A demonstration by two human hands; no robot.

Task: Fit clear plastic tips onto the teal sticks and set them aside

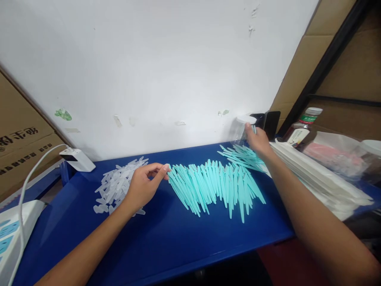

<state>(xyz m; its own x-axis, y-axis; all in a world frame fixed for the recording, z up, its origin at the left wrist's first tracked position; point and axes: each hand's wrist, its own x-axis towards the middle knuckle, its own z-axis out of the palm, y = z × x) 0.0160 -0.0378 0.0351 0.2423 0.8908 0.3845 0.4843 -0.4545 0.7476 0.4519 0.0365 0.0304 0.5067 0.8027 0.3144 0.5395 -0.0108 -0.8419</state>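
A fanned row of thin, tapered teal plastic sticks lies across the blue table. At the row's left end, my left hand pinches the tip of a teal stick between thumb and fingers. Farther back on the right, my right hand is closed, and a bit of teal stick shows between its fingers. Beside it stands a clear jar with a white lid; whether the hand touches it I cannot tell. Below this hand is a looser teal pile. Translucent whitish plastic pieces are heaped left of my left hand.
A white wall backs the blue table. A white charger with a cable and a power strip are at left. White plastic bags, a dark bottle and a black phone-like slab stand or lie at right.
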